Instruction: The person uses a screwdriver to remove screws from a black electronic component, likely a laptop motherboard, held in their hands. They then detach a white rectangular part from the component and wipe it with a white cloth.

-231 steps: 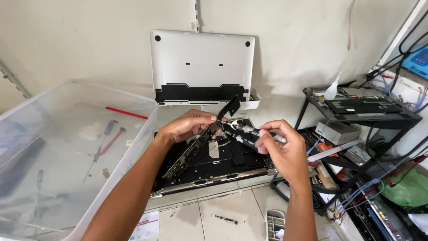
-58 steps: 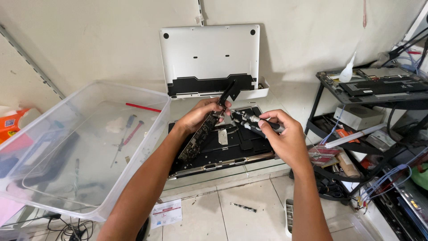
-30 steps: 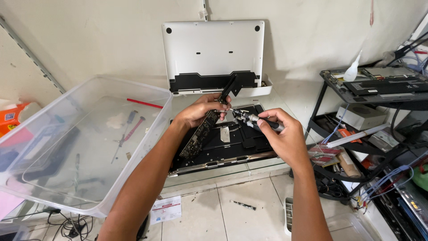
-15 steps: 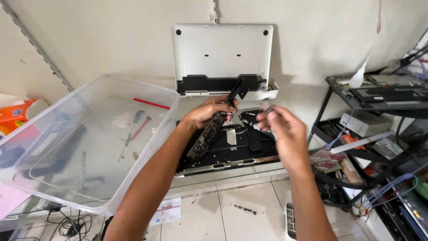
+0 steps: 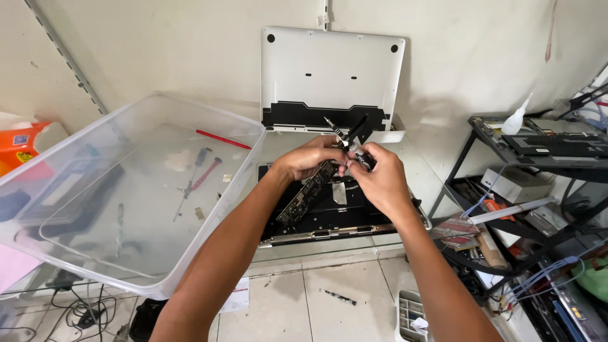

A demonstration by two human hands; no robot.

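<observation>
The circuit board [image 5: 308, 193], one long dark green strip, is what I have lifted at an angle above the opened laptop base [image 5: 329, 218], its lower end down over the base's dark interior and its upper end up between my two hands. My left hand [image 5: 311, 158] is closed around the board's upper end, fingers curled over the top. My right hand [image 5: 375, 177] is closed too, pinching a slim screwdriver [image 5: 341, 135] whose dark shaft rises up and to the left from my fingertips, close by the left hand's knuckles. I cannot tell whether its tip touches anything. A narrow black strip [image 5: 358, 130] sticks up just beside it, rising above both hands.

The laptop base lies flat on the bench [image 5: 278, 253], and I count one silver bottom cover [image 5: 332, 79] propped upright against the wall behind it, inner side toward me with a black band along its lower part.

To my left sits one large clear plastic tub [image 5: 126, 190], tilted, with one red rod [image 5: 223, 139] and two small screwdrivers [image 5: 201, 178] visible through it. To my right stands one black metal rack [image 5: 538, 190], holding one dark flat device [image 5: 557, 144], one white squeeze bottle [image 5: 516, 117], one pale box [image 5: 516, 183] and a tangle of cables. One small dark bit [image 5: 339, 296] lies on the tiled floor [image 5: 329, 304] below.
</observation>
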